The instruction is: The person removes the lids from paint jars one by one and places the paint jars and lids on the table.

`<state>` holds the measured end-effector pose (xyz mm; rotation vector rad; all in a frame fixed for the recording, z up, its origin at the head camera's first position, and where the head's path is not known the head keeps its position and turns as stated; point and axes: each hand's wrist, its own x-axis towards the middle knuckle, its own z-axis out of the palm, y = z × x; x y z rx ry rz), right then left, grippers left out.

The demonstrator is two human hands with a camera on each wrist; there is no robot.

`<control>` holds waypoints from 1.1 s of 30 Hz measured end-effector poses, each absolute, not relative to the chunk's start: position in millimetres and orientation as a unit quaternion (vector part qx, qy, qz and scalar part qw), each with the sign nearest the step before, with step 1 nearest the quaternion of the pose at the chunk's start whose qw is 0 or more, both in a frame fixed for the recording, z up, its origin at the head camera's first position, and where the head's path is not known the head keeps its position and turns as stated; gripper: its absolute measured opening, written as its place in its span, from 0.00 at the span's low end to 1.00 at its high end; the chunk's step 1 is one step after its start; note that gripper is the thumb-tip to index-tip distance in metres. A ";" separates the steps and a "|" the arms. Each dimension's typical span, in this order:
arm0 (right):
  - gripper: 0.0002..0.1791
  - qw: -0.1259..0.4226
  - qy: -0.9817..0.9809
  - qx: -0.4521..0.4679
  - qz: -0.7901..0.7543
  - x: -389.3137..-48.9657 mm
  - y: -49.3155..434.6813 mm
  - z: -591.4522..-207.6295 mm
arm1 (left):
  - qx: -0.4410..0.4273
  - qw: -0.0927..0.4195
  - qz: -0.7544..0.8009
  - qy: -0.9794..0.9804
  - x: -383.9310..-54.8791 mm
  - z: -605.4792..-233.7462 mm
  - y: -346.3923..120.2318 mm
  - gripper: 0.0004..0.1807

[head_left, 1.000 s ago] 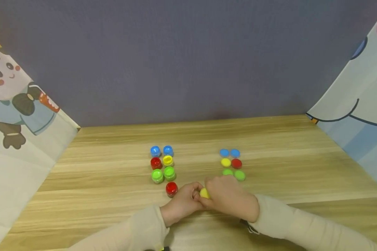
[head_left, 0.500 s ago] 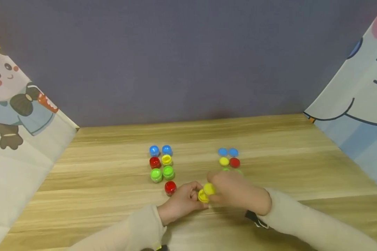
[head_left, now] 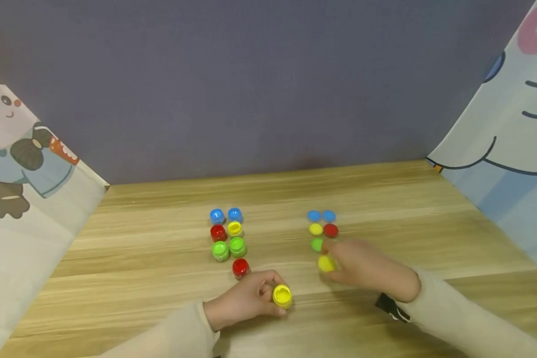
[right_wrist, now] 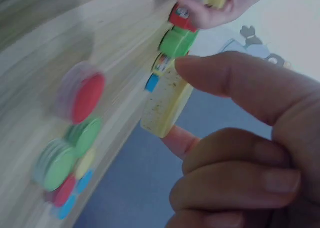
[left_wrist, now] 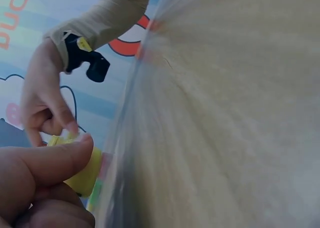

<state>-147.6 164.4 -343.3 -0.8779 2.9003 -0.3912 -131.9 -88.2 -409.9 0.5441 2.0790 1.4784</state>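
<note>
My left hand (head_left: 250,297) holds a small open jar of yellow paint (head_left: 282,296) upright, between thumb and fingers. In the left wrist view the thumb lies across the yellow jar (left_wrist: 86,177). My right hand (head_left: 362,266) pinches a round yellow lid (head_left: 326,263) by its edge, apart from the jar. The right wrist view shows the yellow lid (right_wrist: 167,102) between thumb and a fingertip, with specks on its face. Just beyond the right fingers lies a green lid (head_left: 317,244). Another green lid (right_wrist: 57,165) and a nearer red lid (right_wrist: 89,97) are hidden in the head view.
Left of centre stand several open jars: blue (head_left: 217,216), red (head_left: 218,232), yellow (head_left: 234,229), green (head_left: 221,251), and a nearer red jar (head_left: 240,268). Blue lids (head_left: 314,216), a yellow lid (head_left: 315,229) and a red lid (head_left: 330,230) lie right on the wooden table (head_left: 161,298).
The yellow lid has come off the yellow jar. My right hand has carried it right, toward the lids, while my left hand has moved slightly left and nearer with the jar.
</note>
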 end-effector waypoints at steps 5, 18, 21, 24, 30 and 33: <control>0.16 0.046 0.953 -0.273 -0.127 -146.9 176.1 -345.4 | 0.198 0.253 0.532 0.783 -126.1 -404.5 -101.9 0.17; 0.18 0.079 0.961 -0.245 -0.102 -154.8 191.5 -359.4 | 0.162 0.246 0.554 0.779 -113.5 -401.5 -148.3 0.22; 0.17 0.078 0.961 -0.246 -0.099 -156.0 193.3 -362.9 | 0.142 0.239 0.546 0.790 -114.5 -401.0 -159.4 0.24; 0.16 0.078 0.961 -0.246 -0.101 -156.1 194.2 -365.0 | 0.121 0.229 0.536 0.804 -117.7 -398.8 -168.9 0.26; 0.13 0.072 0.959 -0.251 -0.114 -154.7 194.4 -367.4 | 0.085 0.198 0.521 0.826 -127.7 -394.6 -182.9 0.26; 0.13 0.076 0.959 -0.248 -0.116 -154.4 193.1 -368.3 | 0.068 0.186 0.518 0.832 -133.6 -393.9 -186.8 0.28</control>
